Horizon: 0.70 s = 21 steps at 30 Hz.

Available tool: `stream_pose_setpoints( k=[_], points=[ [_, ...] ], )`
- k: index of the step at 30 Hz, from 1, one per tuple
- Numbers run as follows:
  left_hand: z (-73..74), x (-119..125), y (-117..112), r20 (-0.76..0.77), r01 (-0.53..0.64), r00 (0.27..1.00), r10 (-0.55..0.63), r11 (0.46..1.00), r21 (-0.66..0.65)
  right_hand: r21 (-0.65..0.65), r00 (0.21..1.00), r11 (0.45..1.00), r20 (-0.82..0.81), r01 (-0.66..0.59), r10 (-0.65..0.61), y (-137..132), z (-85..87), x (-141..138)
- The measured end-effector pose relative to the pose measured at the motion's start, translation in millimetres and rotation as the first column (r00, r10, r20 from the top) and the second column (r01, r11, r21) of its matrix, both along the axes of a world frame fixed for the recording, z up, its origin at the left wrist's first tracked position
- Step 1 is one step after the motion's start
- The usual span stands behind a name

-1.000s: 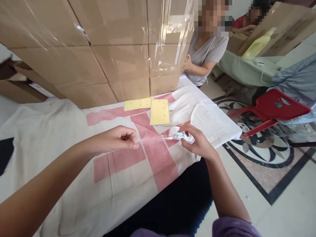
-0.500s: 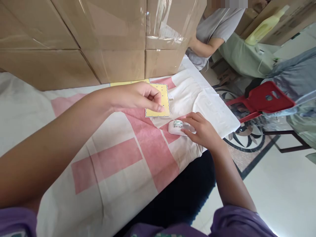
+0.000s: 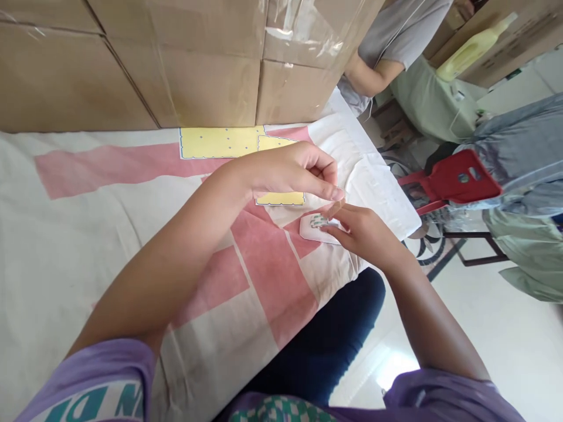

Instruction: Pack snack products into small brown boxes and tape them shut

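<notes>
A white tape dispenser (image 3: 314, 230) with a green-and-white patterned roll lies on the pink-and-white tablecloth (image 3: 279, 281). My right hand (image 3: 358, 230) grips its right end, with the thumb low at its side and the forefinger raised. Just above the dispenser is my left hand (image 3: 310, 173), its thumb and forefinger pinched together close to the right fingertips. Whatever is in that pinch is too small to make out. Under the left hand lies a yellow card (image 3: 281, 199) with a scalloped edge, partly covered by it. A second yellow card (image 3: 211, 142) lies behind, against the boxes.
Stacked cardboard boxes (image 3: 211, 88) wall off the far side of the table. Past them, a co-worker's arm (image 3: 369, 76) shows. A red chair (image 3: 461, 176) stands off the table's right end, and a yellow bottle (image 3: 472, 53) rests on a green cloth behind it.
My left hand has moved right, from over the near yellow card to beside my right fingertips. The right hand stays at the dispenser, its forefinger now lifted. The view has shifted slightly.
</notes>
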<state>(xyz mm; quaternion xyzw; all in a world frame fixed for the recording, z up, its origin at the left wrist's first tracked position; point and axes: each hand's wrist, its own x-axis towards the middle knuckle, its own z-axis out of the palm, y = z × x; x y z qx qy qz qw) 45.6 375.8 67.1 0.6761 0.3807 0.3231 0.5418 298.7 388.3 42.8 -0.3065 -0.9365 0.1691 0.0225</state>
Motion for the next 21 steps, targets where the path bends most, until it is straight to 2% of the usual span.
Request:
stream_pose_setpoints(
  k=[3, 7, 10, 16, 21],
  points=[
    [-4.2, -4, -1, 0.017, -0.01, 1.0, 0.01, 1.0, -0.023, 0.021, 0.998, 1.0, 0.066, 0.023, -0.024, -1, 4.1, 0],
    [-6.0, -10, -4, -0.029, -0.017, 0.999, 0.017, 1.0, -0.014, 0.093, 0.962, 0.988, 0.232, 0.126, -0.145, -4, 11.2, 2],
    [-7.4, -11, -3, -0.085, -0.034, 0.996, 0.033, 0.999, -0.009, 0.154, 0.936, 0.981, 0.313, 0.12, -0.164, -7, 16.4, 4],
    [-11.1, -5, 3, -0.081, -0.027, 0.996, 0.027, 1.0, -0.005, 0.074, 0.986, 0.997, 0.16, 0.036, -0.047, -6, 9.7, 0],
    [-15.1, -3, 4, -0.095, -0.016, 0.995, 0.018, 1.0, 0.017, -0.011, 0.991, 0.993, 0.067, 0.116, -0.115, -5, 5.8, 2]
  ],
)
